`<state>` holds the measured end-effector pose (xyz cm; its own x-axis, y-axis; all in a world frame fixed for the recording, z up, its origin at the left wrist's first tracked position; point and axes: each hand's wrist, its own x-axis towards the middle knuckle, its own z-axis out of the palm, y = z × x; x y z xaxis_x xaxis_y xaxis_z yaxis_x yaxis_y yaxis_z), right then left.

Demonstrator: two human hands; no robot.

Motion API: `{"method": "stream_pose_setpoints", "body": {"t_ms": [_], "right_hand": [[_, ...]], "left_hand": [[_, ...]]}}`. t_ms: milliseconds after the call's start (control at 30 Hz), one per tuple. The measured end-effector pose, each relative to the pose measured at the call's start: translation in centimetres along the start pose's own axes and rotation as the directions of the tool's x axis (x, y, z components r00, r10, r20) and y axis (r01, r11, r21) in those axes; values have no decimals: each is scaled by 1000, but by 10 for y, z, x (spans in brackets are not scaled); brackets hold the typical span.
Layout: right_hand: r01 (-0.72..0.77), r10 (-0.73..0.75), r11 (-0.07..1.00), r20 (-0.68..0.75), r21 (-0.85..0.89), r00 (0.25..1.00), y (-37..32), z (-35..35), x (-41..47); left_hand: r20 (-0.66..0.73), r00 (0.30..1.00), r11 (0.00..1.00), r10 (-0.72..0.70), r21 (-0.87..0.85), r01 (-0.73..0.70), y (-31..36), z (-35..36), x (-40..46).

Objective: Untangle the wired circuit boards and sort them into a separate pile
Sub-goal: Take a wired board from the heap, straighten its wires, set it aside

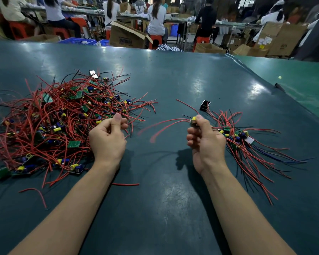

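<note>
From my remote seat, I see the right hand (205,138) pinching one wired circuit board (193,120) between thumb and curled fingers, held above the dark green desk (173,76), its red leads (166,124) blurred and trailing left. The left hand (108,137) has its fingers curled at the near edge of the big tangled pile (59,122), thumb against forefinger; whether its grip pinches a wire I cannot tell. The sorted pile (245,144) lies just right of the right hand, wires fanned toward the near right. Bare mat runs between the two piles and on to the far edge. A small black part (205,105) sits beyond the right hand. Seated workers (156,17), red stools (155,41) and cardboard boxes (127,36) fill the room behind.
</note>
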<state>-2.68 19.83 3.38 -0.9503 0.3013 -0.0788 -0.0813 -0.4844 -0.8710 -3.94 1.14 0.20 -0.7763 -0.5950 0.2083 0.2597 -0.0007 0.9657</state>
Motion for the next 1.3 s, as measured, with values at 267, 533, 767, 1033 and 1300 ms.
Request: {"method": "stream_pose_setpoints", "body": {"t_ms": [267, 533, 767, 1033, 1300], "right_hand": [[113, 32, 906, -333, 408, 942, -7, -15, 12], [126, 77, 891, -418, 436, 905, -5, -19, 20], [108, 90, 881, -387, 460, 917, -6, -21, 17], [-46, 125, 955, -256, 293, 959, -8, -18, 11], [-86, 129, 970, -181, 228, 975, -6, -13, 8]], "left_hand": [[197, 941, 927, 273, 207, -312, 10, 3, -22], [279, 809, 734, 517, 343, -587, 13, -2, -26], [333, 710, 534, 620, 483, -693, 17, -5, -24], [79, 966, 236, 245, 962, -138, 15, -36, 12], [48, 978, 178, 201, 980, -85, 11, -35, 17]]}}
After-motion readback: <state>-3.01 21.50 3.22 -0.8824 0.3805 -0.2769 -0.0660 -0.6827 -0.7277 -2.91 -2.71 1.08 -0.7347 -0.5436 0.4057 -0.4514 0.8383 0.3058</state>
